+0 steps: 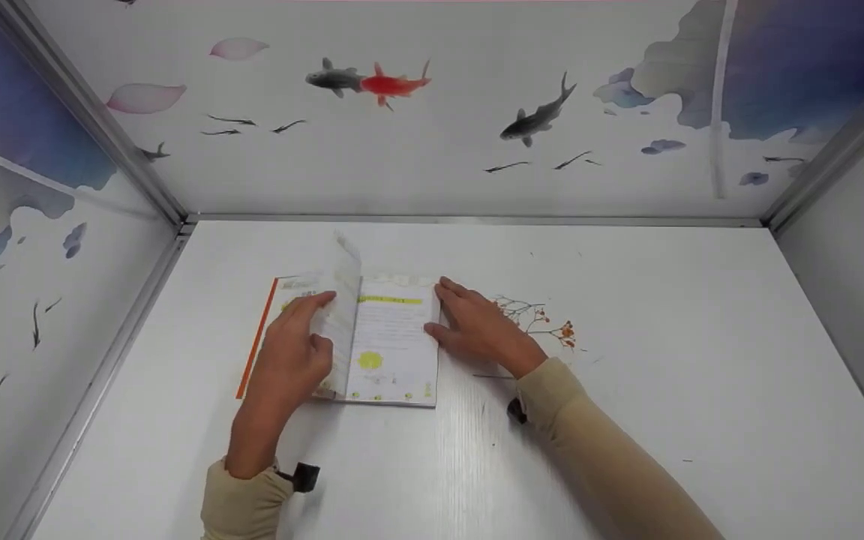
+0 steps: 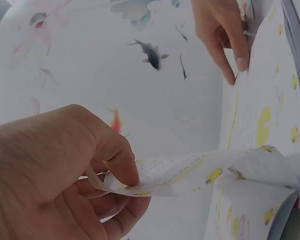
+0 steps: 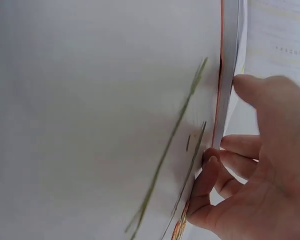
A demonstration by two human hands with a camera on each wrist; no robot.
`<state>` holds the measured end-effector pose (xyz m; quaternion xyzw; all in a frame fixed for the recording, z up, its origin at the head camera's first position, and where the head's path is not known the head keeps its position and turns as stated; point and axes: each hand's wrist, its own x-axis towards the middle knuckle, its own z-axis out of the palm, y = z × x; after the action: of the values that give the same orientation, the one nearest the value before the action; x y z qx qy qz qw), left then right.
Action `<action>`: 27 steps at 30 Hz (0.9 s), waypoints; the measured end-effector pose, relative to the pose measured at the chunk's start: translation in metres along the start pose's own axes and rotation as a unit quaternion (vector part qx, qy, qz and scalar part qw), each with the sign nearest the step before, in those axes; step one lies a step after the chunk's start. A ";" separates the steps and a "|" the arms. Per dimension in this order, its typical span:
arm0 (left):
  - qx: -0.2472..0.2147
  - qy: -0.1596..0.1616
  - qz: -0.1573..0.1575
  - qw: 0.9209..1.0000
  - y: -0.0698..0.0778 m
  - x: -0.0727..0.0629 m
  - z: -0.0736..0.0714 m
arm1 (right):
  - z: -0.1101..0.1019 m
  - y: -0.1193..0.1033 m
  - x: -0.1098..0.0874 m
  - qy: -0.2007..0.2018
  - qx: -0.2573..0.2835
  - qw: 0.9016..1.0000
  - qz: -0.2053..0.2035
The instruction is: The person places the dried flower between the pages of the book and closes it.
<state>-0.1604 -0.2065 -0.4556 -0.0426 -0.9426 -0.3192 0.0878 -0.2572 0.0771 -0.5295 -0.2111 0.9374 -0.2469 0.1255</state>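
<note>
An open book [image 1: 394, 375] with printed, yellow-decorated pages lies on the white table, its orange cover edge showing at the left. My left hand [image 1: 293, 360] pinches a lifted page [image 2: 177, 172] between thumb and fingers, and the page bends upright near the middle of the book. At the book's right edge, my right hand [image 1: 477, 322] rests with the thumb on the edge of the pages. The other fingers of that hand lie along the book's side in the right wrist view, near the thin stems [image 3: 175, 135] on the table.
A sprig with small orange berries [image 1: 567, 331] lies just right of the right hand, with tiny bits scattered around it. Printed panels with fish [image 1: 394, 84] enclose the table [image 1: 687, 360] at the back and sides, set in metal framing.
</note>
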 end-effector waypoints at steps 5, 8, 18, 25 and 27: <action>-0.022 0.013 -0.030 0.999 -0.019 0.002 -0.016 | -0.001 0.002 0.001 0.003 0.006 1.000 0.002; -0.024 0.022 -0.047 0.998 -0.032 0.003 -0.021 | -0.001 0.003 0.001 0.004 0.007 1.000 0.004; -0.015 0.008 -0.148 0.989 -0.078 0.008 -0.017 | -0.003 0.002 0.002 -0.009 0.003 1.000 0.028; -0.005 0.016 -0.173 0.985 -0.107 0.004 -0.006 | 0.000 0.000 0.001 -0.007 0.014 0.999 0.037; 0.005 0.015 -0.179 0.984 -0.109 0.002 -0.002 | 0.000 -0.001 0.000 -0.005 0.010 0.999 0.037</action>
<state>-0.1768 -0.2946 -0.5186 0.1324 -0.9351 -0.3257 0.0434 -0.2573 0.0762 -0.5294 -0.1761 0.9415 -0.2503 0.1413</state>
